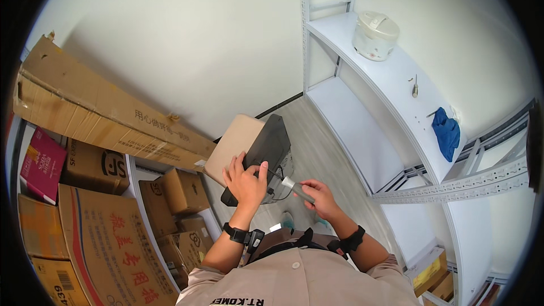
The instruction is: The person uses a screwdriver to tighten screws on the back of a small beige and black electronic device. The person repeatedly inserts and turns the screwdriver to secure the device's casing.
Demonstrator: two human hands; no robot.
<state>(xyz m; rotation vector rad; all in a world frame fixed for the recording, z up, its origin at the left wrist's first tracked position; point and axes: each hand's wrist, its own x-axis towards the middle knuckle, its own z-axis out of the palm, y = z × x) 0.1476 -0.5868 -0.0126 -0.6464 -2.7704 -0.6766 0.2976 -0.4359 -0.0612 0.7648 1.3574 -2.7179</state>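
Note:
A boxy appliance with a beige panel (235, 141) and a black side (272, 141) stands in front of me; I cannot tell its exact kind. My left hand (246, 182) lies against its black side near the beige edge, with the fingers spread. In my right hand (320, 199) is a screwdriver (298, 189) with a thick grey handle and a pale collar. Its dark shaft points up and left toward the black side, beside my left hand. Whether the tip touches anything is hidden. A thin black cable (277, 197) loops below the shaft.
Cardboard boxes (113, 238) fill the shelves on the left, with a long carton (107, 107) lying on top. On the right, a curved-looking white shelf (391, 90) bears a rice cooker (376, 35), another screwdriver (415, 89) and a blue cloth (446, 134). Grey floor (334, 153) lies between.

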